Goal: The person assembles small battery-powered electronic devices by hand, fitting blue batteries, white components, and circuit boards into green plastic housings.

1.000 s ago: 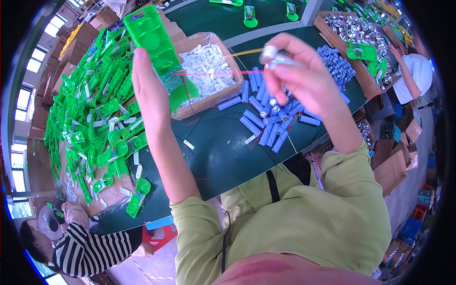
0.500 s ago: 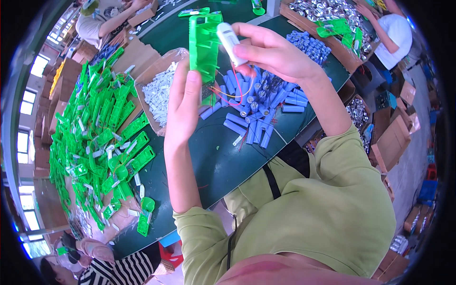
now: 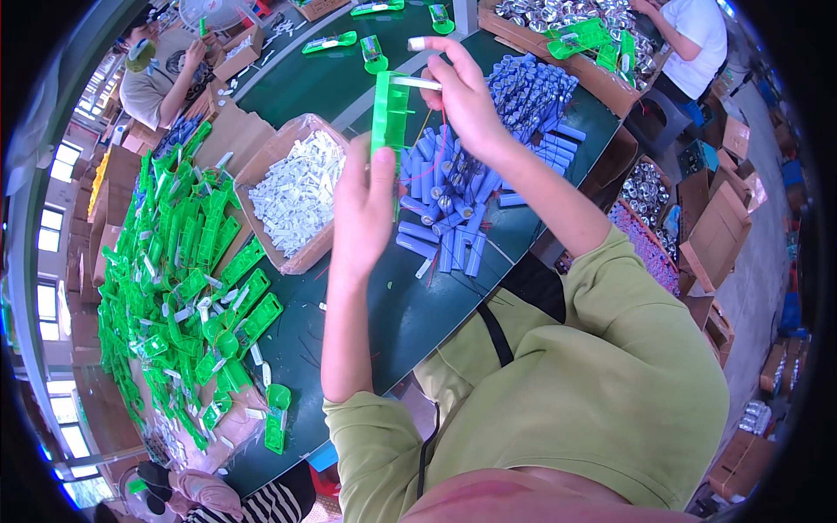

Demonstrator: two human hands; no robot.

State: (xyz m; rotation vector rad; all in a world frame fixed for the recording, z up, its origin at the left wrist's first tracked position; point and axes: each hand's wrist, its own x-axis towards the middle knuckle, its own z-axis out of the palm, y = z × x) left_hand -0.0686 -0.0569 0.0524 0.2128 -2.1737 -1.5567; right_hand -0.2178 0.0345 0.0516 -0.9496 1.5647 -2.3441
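Note:
My left hand is closed around the lower end of a green plastic housing, held upright above the table with its ribbed inner side showing. At the housing's upper edge, my right hand grips a slim white plastic piece, seen edge-on, its far end against the housing. The right index finger is raised off it, with something whitish on the tip. A red wire hangs in a loop below the right hand. Beneath both hands lies a heap of blue cylindrical battery cells with thin wires.
A cardboard box of small white parts stands left of the cells. A big pile of green housings covers the table's left. Several green pieces lie beyond my hands. Boxed silvery parts stand far right, and co-workers sit around.
My right hand has tilted the white piece from its broad face to edge-on and brought it against the housing's top. My left hand with the housing has shifted slightly right and lower.

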